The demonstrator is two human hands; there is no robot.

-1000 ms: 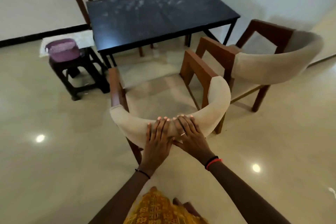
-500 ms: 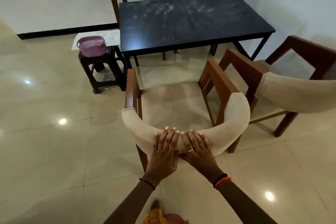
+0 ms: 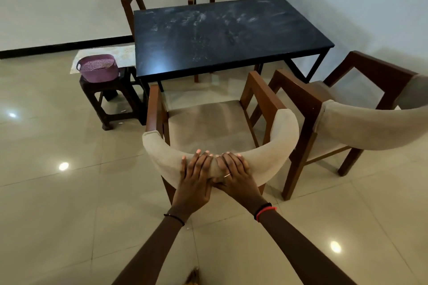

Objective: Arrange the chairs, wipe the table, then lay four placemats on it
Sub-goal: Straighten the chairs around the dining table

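My left wrist wears a thin black band point(image 3: 174, 218), the right black and red bands point(image 3: 265, 210). There's a ring point(image 3: 227, 175) on my right hand point(image 3: 236, 179) and yellow patterned cloth point(image 3: 193, 278) at six o'clock.

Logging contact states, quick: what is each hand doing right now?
Left hand: open, fingers straight, pressing flat on the near chair's backrest.
Right hand: open, flat on the same backrest, right beside the left.

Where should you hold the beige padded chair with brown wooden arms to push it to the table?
On the beige padded chair, take the top of the curved backrest, coming from behind, where the left hand and right hand press flat. The chair faces the black rectangular table, so pushing there should probably slide it straight in.
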